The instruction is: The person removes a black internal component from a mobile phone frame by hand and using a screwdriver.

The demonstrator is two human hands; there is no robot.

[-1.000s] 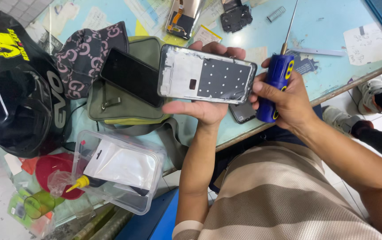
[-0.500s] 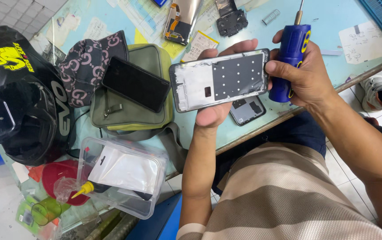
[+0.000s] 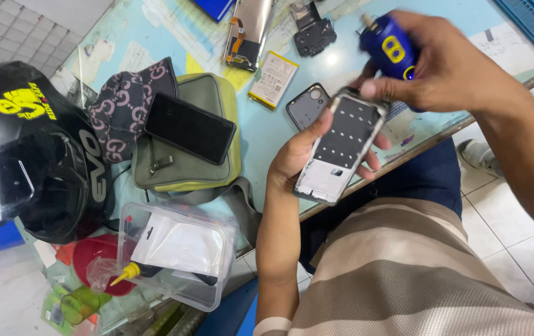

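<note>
Holding the stripped phone frame in the left hand, fingers curled round its edges, the person keeps it above the tabletop edge, over the lap. The right hand is closed round a blue screwdriver handle, with a fingertip touching the frame's top corner. To my eye the work would go best with the frame kept level and firmly braced and the driver square to the screw, since small screws could drop to the floor
</note>
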